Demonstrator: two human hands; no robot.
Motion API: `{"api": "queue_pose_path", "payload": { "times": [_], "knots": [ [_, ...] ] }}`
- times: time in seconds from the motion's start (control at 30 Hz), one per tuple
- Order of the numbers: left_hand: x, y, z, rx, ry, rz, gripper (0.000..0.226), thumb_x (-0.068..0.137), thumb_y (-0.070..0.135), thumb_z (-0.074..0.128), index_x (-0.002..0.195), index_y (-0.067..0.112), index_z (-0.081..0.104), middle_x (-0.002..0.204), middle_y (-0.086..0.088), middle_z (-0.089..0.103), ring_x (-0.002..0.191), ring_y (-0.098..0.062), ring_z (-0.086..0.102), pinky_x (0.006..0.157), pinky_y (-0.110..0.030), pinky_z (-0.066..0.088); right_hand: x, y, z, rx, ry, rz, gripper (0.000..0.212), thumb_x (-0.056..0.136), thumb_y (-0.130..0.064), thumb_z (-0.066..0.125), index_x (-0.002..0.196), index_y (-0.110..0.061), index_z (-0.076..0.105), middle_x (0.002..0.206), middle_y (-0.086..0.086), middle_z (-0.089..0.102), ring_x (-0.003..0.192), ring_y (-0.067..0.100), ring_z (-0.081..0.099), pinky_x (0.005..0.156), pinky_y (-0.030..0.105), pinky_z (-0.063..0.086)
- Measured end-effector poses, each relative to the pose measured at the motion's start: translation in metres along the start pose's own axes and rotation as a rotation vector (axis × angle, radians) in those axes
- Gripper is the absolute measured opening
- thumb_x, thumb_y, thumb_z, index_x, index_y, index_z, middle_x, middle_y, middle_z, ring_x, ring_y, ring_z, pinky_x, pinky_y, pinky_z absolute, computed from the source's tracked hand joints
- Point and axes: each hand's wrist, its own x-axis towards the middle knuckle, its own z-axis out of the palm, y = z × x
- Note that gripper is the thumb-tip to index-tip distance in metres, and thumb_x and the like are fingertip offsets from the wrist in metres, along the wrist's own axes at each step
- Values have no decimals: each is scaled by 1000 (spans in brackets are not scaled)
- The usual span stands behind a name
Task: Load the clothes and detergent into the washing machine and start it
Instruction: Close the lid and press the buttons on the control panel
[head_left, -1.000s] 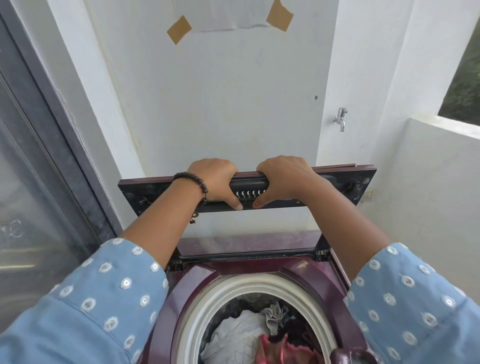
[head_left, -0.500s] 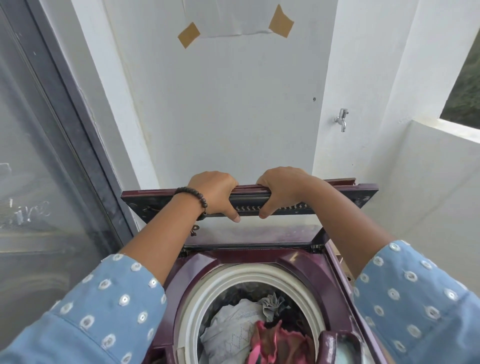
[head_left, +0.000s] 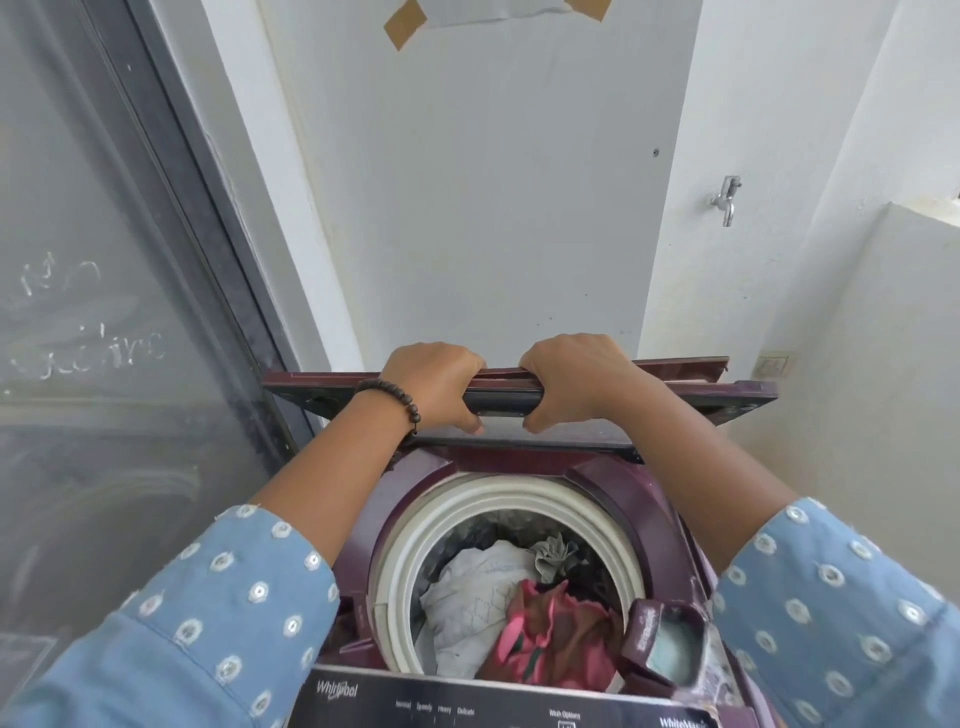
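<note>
Where the control panel (head_left: 519, 706) sits nearest, w/ Whirlpool print, the detergent drawer (head_left: 670, 649) stands open at its right, pale powder inside. Behind, the washing machine (head_left: 618, 483) tub holds the clothes (head_left: 524, 618): white, pink, grey. Further back, left hand (head_left: 434, 387) & right hand (head_left: 574, 382) both curl fingers over the front edge of the half-raised lid (head_left: 727, 395), thumbs underneath. Tap (head_left: 724, 200) on far wall.

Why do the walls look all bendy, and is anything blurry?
Head view: the wide-angle lens leans the white wall and dark door frame inward; soft daylight, no hard shadows; the blue dotted sleeves at the bottom edge look blurry.
</note>
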Motion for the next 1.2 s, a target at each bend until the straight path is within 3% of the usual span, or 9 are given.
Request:
{"api": "queue_pose_path", "payload": {
  "times": [0.37, 0.53, 0.6, 0.67, 0.8, 1.0, 1.2],
  "knots": [
    [-52, 19, 37, 35, 53, -53, 31, 81, 53, 67, 98, 28, 60, 88, 7, 69, 80, -17, 65, 65, -28, 50, -38, -34, 38, -57, 52, -40, 32, 77, -33, 66, 66, -21, 38, 63, -6, 44, 65, 24, 50, 56, 28, 35],
    [-75, 24, 56, 10, 72, -84, 27, 86, 52, 63, 96, 27, 58, 87, 6, 68, 82, -15, 65, 60, -27, 39, -50, -54, 56, -59, 85, -40, 19, 85, -31, 63, 84, -22, 46, 65, -6, 40, 67, 25, 49, 60, 30, 38],
    [-108, 51, 73, -16, 27, -125, 27, 87, 51, 63, 94, 26, 58, 87, 6, 67, 81, -15, 64, 60, -27, 38, -84, -65, 75, -69, 15, -74, 16, 88, -31, 63, 86, -23, 49, 64, -6, 39, 67, 26, 50, 58, 30, 38],
    [-114, 57, 88, -23, 83, -114, 26, 88, 51, 62, 95, 26, 58, 88, 6, 67, 80, -15, 63, 60, -26, 35, -90, -68, 89, -61, 20, -51, 14, 89, -29, 62, 88, -23, 49, 63, -6, 38, 66, 26, 50, 56, 30, 37],
    [-109, 61, 93, -26, 151, -124, 23, 89, 45, 61, 101, 25, 59, 95, 6, 68, 86, -18, 64, 64, -27, 35, -92, -66, 97, -89, 58, 7, 15, 91, -26, 61, 91, -23, 46, 68, -5, 46, 62, 26, 50, 46, 27, 28],
    [-122, 70, 113, -67, 180, -145, 23, 86, 29, 68, 107, 23, 60, 102, 7, 68, 96, -18, 62, 73, -26, 34, -103, -74, 121, -69, 61, 31, 21, 89, -17, 60, 86, -16, 40, 85, -2, 64, 62, 24, 49, 43, 27, 21],
    [-133, 77, 137, -73, 122, -179, 27, 84, 24, 71, 106, 24, 55, 99, 8, 65, 95, -16, 60, 80, -28, 38, -114, -78, 139, 50, -11, 4, 18, 89, -17, 60, 95, -15, 43, 94, 2, 64, 79, 27, 63, 57, 32, 34]
  ]
}}
